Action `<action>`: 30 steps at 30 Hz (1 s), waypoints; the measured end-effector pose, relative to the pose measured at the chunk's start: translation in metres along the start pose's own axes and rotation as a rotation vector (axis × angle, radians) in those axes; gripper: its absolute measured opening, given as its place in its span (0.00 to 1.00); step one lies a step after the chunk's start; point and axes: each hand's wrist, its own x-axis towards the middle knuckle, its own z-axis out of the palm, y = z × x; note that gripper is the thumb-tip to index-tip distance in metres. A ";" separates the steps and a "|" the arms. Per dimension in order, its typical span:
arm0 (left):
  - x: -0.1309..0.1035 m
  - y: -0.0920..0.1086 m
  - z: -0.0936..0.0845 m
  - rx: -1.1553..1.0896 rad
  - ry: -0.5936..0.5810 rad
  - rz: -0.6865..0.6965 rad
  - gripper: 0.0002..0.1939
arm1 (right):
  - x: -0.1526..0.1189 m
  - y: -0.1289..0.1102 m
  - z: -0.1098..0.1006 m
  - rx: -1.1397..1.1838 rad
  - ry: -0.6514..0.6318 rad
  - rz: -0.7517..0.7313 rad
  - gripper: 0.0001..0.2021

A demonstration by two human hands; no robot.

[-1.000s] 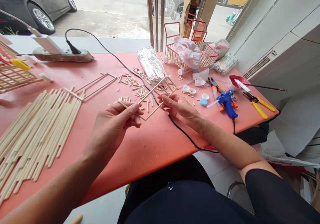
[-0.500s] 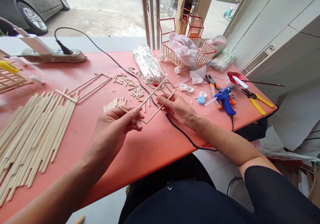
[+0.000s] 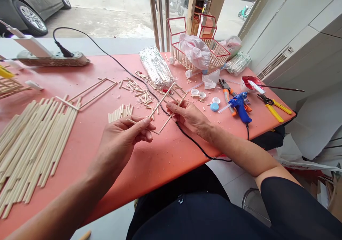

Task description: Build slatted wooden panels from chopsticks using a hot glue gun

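Note:
A small frame of thin wooden sticks (image 3: 162, 100) is held above the front of the table between my two hands. My left hand (image 3: 129, 130) pinches it at the near left end, thumb and forefinger closed on a stick. My right hand (image 3: 191, 116) grips the right long side, with its thumb on top and the other fingers curled beneath. Behind my left hand lies a row of short cut sticks (image 3: 120, 113). Another stick frame (image 3: 97, 96) rests on the table to the left, its near end by a large pile of long sticks (image 3: 34, 143).
A blue glue gun (image 3: 242, 108), orange-handled pliers (image 3: 227, 94) and yellow-handled pliers (image 3: 276, 110) lie right. Behind are a foil-wrapped bundle (image 3: 156, 67) and a red-rimmed stick cart (image 3: 181, 56). A black cable (image 3: 121, 67) crosses the pink table (image 3: 149, 165); a power strip (image 3: 53, 59) sits back left.
The view has shifted slightly, so things at the left sit a little further left. The held frame has tilted a little; both hands keep their grip on it.

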 end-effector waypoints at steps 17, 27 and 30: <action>0.022 0.023 -0.027 -0.174 0.063 0.001 0.11 | -0.001 -0.010 -0.012 -0.372 0.083 -0.169 0.28; 0.026 0.038 -0.036 -0.299 0.119 0.021 0.12 | -0.006 -0.004 -0.007 -1.270 -0.218 -0.438 0.13; 0.023 0.042 -0.037 -0.321 0.115 0.080 0.12 | -0.003 -0.009 0.006 -1.477 -0.333 -0.413 0.14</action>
